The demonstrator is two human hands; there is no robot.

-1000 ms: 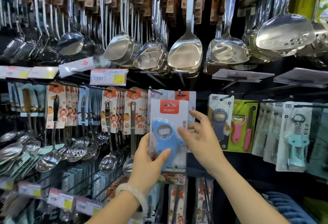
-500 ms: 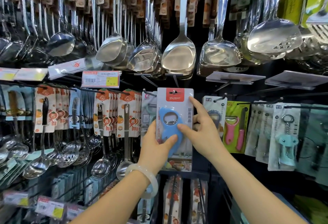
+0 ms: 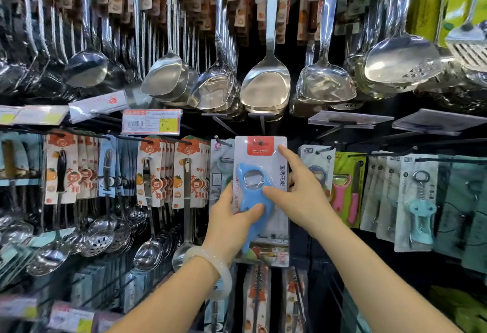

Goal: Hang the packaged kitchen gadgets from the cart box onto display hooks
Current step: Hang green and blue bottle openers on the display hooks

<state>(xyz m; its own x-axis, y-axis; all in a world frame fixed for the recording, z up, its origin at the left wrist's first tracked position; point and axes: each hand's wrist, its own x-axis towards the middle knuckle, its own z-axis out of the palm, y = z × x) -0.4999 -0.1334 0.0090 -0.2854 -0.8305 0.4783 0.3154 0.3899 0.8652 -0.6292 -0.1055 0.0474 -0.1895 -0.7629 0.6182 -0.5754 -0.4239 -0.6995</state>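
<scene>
A carded blue bottle opener (image 3: 253, 195) in a white pack with a red top label is upright at the middle of the display wall. Its hang hole sits at the tip of a black display hook (image 3: 261, 142). My left hand (image 3: 232, 224) grips the pack's lower left edge, thumb across the blue opener. My right hand (image 3: 297, 195) holds the right side, thumb on the opener and index finger stretched up along the card's top right corner. The cart box is out of view.
Steel ladles and spatulas (image 3: 266, 87) hang in a row above. Packaged spoons (image 3: 155, 174) fill hooks to the left, a pink peeler pack (image 3: 345, 190) and a corkscrew pack (image 3: 419, 201) to the right. A price tag (image 3: 151, 122) juts out above left.
Both hands have raised the opener pack and pushed it toward the wall, so its hang hole has come up to the hook. My right index finger has slid up to the card's top corner.
</scene>
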